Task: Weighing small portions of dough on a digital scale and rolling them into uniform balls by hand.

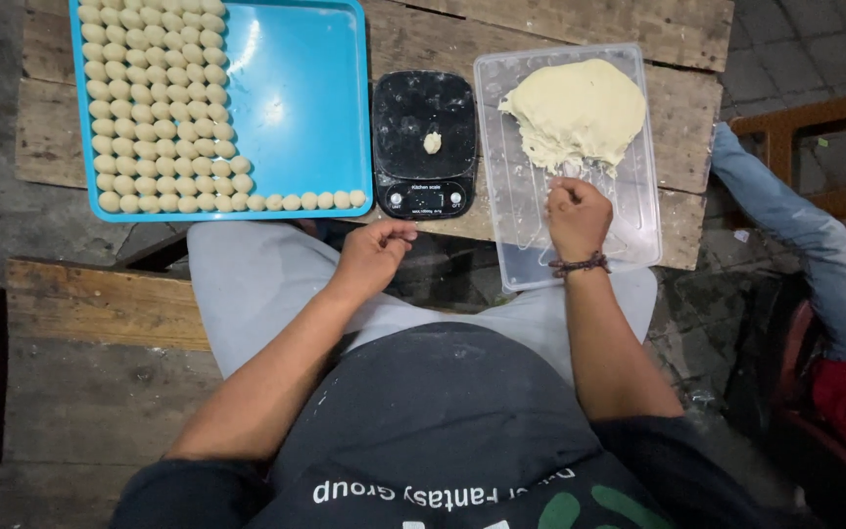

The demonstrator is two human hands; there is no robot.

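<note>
Right hand (577, 214) sat inside a clear plastic tray (521, 245), fingers curled shut into a loose fist at the lower edge of a big dough lump (577, 111); looked like it pinched or touched the ragged bottom fringe of the dough, but can't tell if a bit was actually gripped. Dough was pale cream, soft, smooth and domed on top, torn and stringy at the near edge, filling the tray's far half. Tray was rectangular w/ rounded corners, see-through, smeared w/ a floury film. A dark beaded bracelet (581, 264) ringed the right wrist. Left hand (374, 255) hung over the lap just below the table edge, fingers half curled w/ tips drawn together, holding nothing visible, touching nothing. Between the trays sat a black digital kitchen scale (425, 147), squarish, glossy top dusted white, w/ one small dough piece (432, 143) on its platform. Left of it lay a bright blue plastic tray (296, 98), shallow rim, left part packed w/ neat rows of small round dough balls (159, 108), plus one single row along the near edge. All rested on a rough, weathered wooden plank table (678, 108). Person wore pale grey trousers and a dark top. At the right edge, another person's light blue denim sleeve (805, 235) was in view.
</note>
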